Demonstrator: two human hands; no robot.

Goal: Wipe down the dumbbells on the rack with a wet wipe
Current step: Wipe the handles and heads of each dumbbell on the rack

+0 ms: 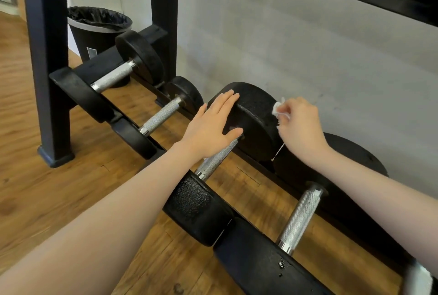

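While the left hand (208, 126) rests flat, fingers straight, right-hand fingers (288, 111) pinch the wipe (277, 107) against the dumbbell (248, 119) lying front-to-back.

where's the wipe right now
The wipe is bunched in the right hand, pressed to the far head of the third dumbbell, right of centre.

1. Both bare forearms reach forward from the lower corners, left from the left, right from the right.
2. Left hand (211, 124) lies flat, fingers straight and together, thumb spread wide.
3. Right hand (299, 126) is curled, knuckles up, fingertips pinching a crumpled white wet wipe (278, 108).
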